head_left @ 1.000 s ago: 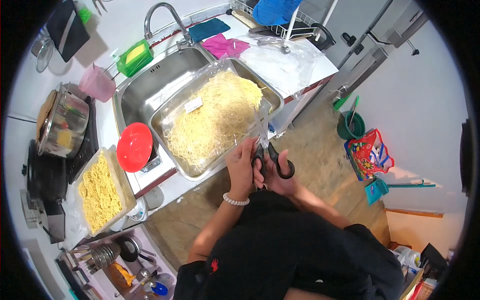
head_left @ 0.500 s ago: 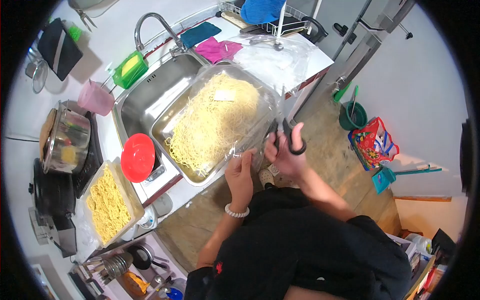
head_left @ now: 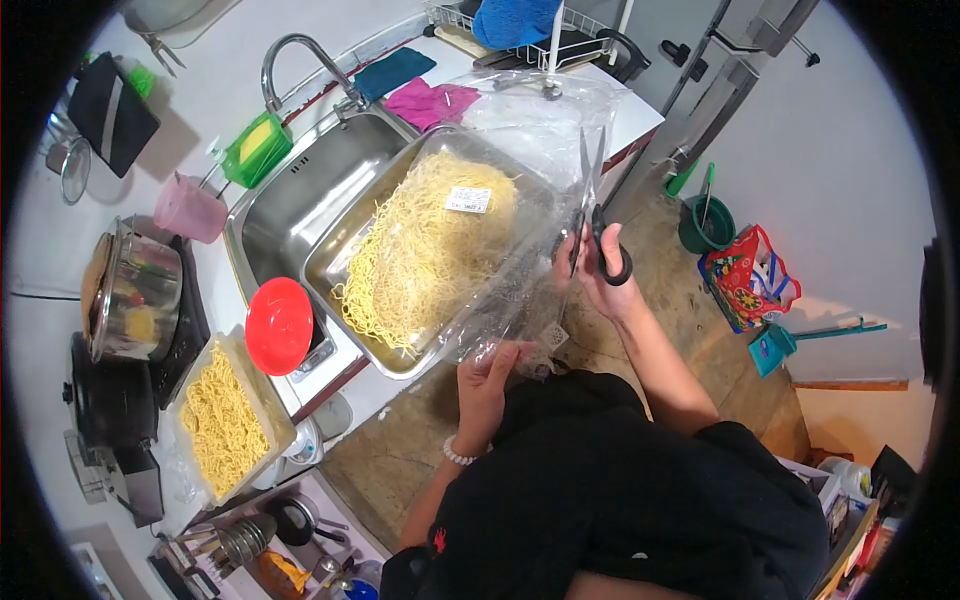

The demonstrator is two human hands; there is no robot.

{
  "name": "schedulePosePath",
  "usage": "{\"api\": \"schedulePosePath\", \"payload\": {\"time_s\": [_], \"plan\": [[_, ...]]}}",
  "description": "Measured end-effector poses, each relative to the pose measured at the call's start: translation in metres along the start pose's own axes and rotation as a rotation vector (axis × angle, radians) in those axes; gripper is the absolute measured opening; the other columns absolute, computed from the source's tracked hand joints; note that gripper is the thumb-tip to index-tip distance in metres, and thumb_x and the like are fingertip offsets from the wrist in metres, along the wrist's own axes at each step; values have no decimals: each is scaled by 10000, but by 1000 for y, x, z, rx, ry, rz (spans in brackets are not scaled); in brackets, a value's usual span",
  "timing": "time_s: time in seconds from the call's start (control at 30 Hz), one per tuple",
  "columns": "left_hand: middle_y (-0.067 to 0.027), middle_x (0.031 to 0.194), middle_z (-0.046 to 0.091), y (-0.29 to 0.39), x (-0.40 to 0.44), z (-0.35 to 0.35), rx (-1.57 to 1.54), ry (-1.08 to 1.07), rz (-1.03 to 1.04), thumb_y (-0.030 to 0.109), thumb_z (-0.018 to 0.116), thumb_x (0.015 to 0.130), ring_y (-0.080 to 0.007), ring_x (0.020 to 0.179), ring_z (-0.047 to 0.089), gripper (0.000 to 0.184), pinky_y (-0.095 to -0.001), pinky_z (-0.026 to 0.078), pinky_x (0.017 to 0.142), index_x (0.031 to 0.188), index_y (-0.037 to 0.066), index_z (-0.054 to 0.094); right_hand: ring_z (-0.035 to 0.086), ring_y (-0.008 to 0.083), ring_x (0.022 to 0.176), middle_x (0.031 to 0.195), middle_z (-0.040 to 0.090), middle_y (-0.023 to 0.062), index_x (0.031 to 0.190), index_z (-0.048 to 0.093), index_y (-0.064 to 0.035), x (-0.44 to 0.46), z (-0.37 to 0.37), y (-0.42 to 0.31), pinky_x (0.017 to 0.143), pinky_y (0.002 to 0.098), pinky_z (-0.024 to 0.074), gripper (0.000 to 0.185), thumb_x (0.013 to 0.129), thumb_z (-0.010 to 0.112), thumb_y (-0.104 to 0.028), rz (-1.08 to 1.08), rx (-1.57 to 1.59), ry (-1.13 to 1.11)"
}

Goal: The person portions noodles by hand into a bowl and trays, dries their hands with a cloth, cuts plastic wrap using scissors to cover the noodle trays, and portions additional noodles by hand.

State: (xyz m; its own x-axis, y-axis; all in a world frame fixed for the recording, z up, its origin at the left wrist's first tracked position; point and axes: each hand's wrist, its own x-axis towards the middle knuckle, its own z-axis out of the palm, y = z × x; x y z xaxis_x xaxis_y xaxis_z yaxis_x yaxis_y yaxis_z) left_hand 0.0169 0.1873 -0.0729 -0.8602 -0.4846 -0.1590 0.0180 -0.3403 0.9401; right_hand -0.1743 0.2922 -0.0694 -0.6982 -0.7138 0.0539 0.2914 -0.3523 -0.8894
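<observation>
A metal tray (head_left: 398, 374) rests at the sink's edge with yellow noodles (head_left: 420, 250) in it. A clear plastic bag (head_left: 510, 300) with a white label lies over the noodles, its near end stretched toward my body. My left hand (head_left: 485, 385), with a coiled white band at the wrist, pinches the bag's near edge. In my right hand (head_left: 603, 275) are black-handled scissors (head_left: 590, 190), blades pointing away from me and slightly apart, beside the bag's right side.
Left of the tray are a red bowl (head_left: 279, 326) and a container of noodles (head_left: 225, 420). Behind it are the steel sink (head_left: 320, 190), a faucet (head_left: 310, 45) and a pink cloth (head_left: 430, 102). A green bucket (head_left: 706, 225) stands on the floor at right.
The scissors have moved away from me and now point upward with blades parted. My left hand has drawn the bag's edge nearer my body, and the label has shifted right.
</observation>
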Motion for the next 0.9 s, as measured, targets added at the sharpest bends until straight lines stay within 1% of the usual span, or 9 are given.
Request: {"api": "schedulePosePath", "payload": {"time_s": [0.13, 0.23, 0.3, 0.43, 0.63, 0.73, 0.8, 0.83, 0.9], "plan": [[-33, 809, 640, 2, 1, -9, -92, -46, 17, 154, 522, 950, -86, 750, 536, 259, -213, 401, 694, 886, -33, 689, 523, 187, 657, 727, 540, 62, 889, 498, -75, -5, -3, -12, 662, 302, 433, 632, 902, 285, -670, -1, -21, -5], [-35, 834, 662, 22, 3, -28, 218, -91, 55, 145, 514, 947, -106, 801, 595, 258, -241, 459, 749, 895, -32, 695, 493, 184, 576, 653, 509, 57, 869, 488, -75, -12, -12, -21, 594, 294, 415, 656, 891, 263, -691, 75, 57, -82], [-40, 833, 671, 31, 2, -36, 217, -34, 51, 140, 517, 944, -104, 784, 600, 252, -244, 462, 741, 894, -33, 695, 444, 166, 488, 592, 472, 45, 851, 481, -73, -17, -12, -28, 503, 272, 386, 668, 882, 259, -702, 127, 89, -88], [-50, 816, 683, 38, 4, -64, 257, 6, 40, 130, 530, 934, -100, 765, 604, 237, -246, 466, 724, 892, -33, 696, 408, 138, 447, 561, 443, 38, 829, 468, -61, -27, -18, -34, 429, 240, 361, 681, 861, 286, -717, 184, 117, -132], [-56, 814, 685, 50, -3, -72, 339, -60, 16, 126, 538, 928, -111, 781, 613, 227, -246, 472, 728, 897, -35, 694, 412, 140, 445, 585, 460, 43, 848, 467, -54, -36, -15, -42, 435, 237, 369, 710, 847, 266, -735, 254, 249, -179], [-60, 831, 695, 37, -7, -68, 376, -233, -36, 164, 551, 929, -126, 780, 627, 235, -264, 482, 725, 921, -23, 692, 475, 147, 538, 641, 483, 41, 884, 475, -65, -36, -9, -36, 501, 251, 397, 698, 857, 264, -729, 257, 283, -166], [-71, 855, 700, 40, -22, -77, 597, -498, -151, 196, 570, 922, -140, 777, 638, 240, -278, 487, 720, 943, -11, 689, 493, 147, 572, 642, 473, 34, 897, 477, -59, -36, -8, -33, 528, 264, 410, 676, 869, 297, -709, 272, 66, -176], [-76, 867, 702, 53, -25, -77, 708, -629, -208, 212, 580, 918, -148, 775, 643, 245, -286, 489, 718, 954, -6, 687, 505, 146, 562, 653, 487, 35, 888, 489, -48, -36, -10, -33, 513, 263, 416, 660, 859, 375, -698, 266, 39, -189], [-94, 884, 701, 111, -29, -76, 898, -740, -514, 200, 635, 869, -168, 773, 657, 221, -289, 495, 719, 975, 13, 688, 511, 142, 552, 657, 501, 40, 872, 500, -41, -36, -8, -42, 495, 258, 418, 651, 847, 431, -688, 253, -49, -271]]}}
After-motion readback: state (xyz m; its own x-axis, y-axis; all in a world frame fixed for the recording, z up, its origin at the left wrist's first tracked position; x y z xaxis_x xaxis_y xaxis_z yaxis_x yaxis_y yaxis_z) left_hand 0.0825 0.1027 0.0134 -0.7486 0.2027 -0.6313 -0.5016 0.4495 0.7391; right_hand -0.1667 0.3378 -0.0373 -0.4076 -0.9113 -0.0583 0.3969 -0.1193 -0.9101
